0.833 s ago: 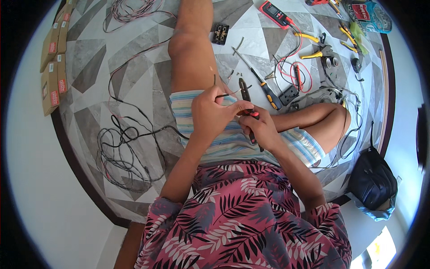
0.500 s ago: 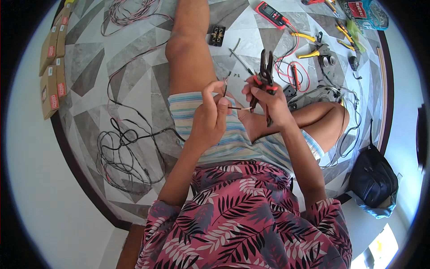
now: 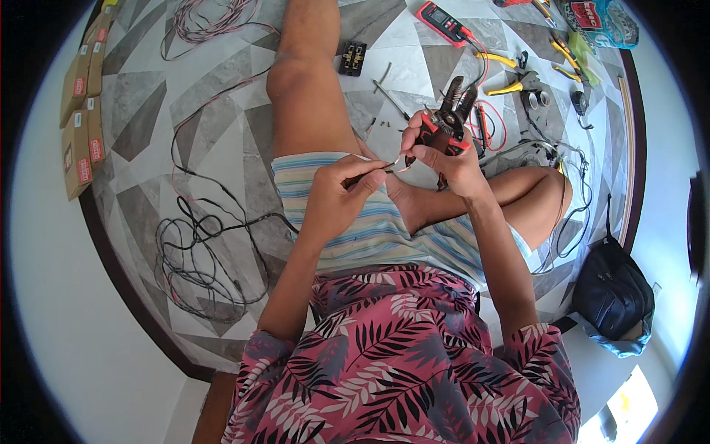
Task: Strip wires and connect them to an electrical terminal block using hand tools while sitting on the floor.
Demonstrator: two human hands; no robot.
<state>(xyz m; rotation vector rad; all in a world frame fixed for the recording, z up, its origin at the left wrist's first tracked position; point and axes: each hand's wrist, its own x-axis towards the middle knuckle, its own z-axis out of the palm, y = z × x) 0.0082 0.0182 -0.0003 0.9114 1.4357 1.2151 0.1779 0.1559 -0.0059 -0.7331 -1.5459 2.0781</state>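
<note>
Over my lap, my left hand (image 3: 340,196) pinches a dark cable (image 3: 356,179) between thumb and fingers. Its thin end with a pale tip (image 3: 399,169) sticks out toward the right. My right hand (image 3: 455,166) is wrapped round a wire stripper (image 3: 442,132) with black and red parts, tilted across the palm. The right thumb and forefinger reach the thin wire end beside the tool; whether they grip it is hard to make out. Just beyond the hands, a slim grey rod-like tool (image 3: 392,100) and several tiny scraps lie on the tiled floor.
A black terminal block (image 3: 353,58) lies past my knee, with a red multimeter (image 3: 445,24) to its right. Yellow-handled pliers (image 3: 504,89) and tape rolls (image 3: 536,98) are further right. Coiled black cable (image 3: 200,259) spreads at left, near cardboard boxes (image 3: 76,155). A black bag (image 3: 610,292) sits right.
The wire end that stood up from my left hand is now down, pointing right. My right hand has turned the wire stripper and brought its fingers to the wire end.
</note>
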